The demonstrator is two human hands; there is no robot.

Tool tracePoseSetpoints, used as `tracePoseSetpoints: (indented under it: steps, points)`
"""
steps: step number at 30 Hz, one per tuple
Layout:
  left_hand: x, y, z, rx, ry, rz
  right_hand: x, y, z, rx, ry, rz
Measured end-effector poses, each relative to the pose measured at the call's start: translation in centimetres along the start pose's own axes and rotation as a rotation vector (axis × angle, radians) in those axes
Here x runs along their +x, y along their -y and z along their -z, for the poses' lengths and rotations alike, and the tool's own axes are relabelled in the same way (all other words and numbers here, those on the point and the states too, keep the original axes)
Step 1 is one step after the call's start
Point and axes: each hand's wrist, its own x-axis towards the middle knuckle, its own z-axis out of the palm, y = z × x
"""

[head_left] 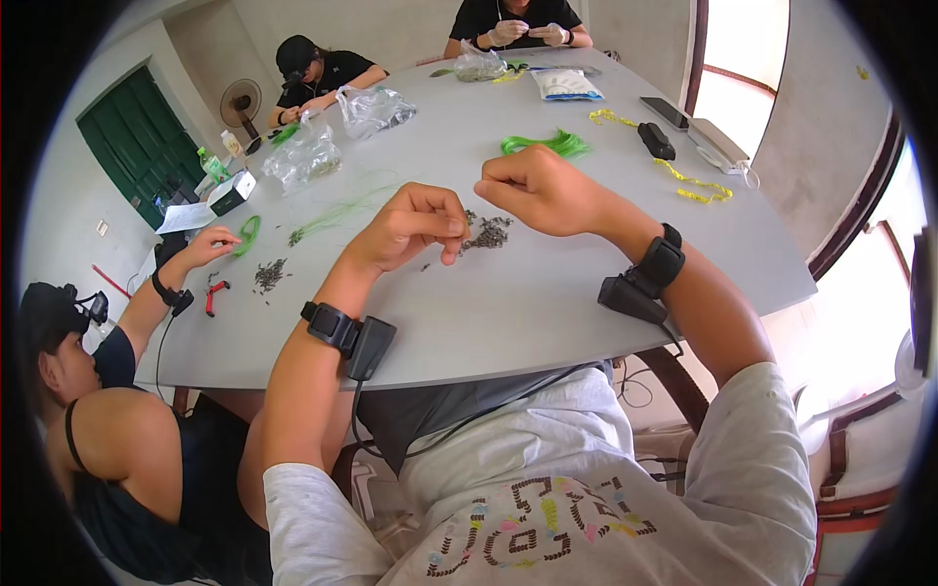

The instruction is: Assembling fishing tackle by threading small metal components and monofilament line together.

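Note:
My left hand [420, 225] is closed in a pinch, thumb against the fingertips, just left of a small pile of dark metal pieces [491, 232]. Whatever lies between those fingertips is too small to make out. Across from it, my right hand [540, 190] is curled with thumb and forefinger pressed together, raised above the table [508, 313]. I cannot see what it pinches. Beyond my right hand lies a bundle of bright green strands [549, 145]. Fine green strands [342, 215] also spread over the table left of my left hand.
A co-worker's hand [207, 246] at the left touches a green loop [249, 235], near another dark pile [270, 275] and red pliers [214, 297]. Clear plastic bags [305, 156], a black case [656, 141], a phone [664, 112] and yellow tape [696, 194] lie farther off. Two people sit opposite.

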Motion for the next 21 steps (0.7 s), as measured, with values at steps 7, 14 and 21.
tracePoseSetpoints:
  steps: [7,14,21]
  points:
    - [0.1,0.5,-0.1,-0.031,0.004,-0.010,-0.1,-0.2,0.0,-0.001,-0.007,-0.022]
    - [0.6,0.3,-0.7,-0.185,0.074,0.017,-0.2,-1.2,-0.7,0.006,-0.006,0.043]
    - [0.4,0.9,-0.2,-0.109,0.007,0.038,-0.1,-0.2,-1.2,-0.009,0.044,0.025]
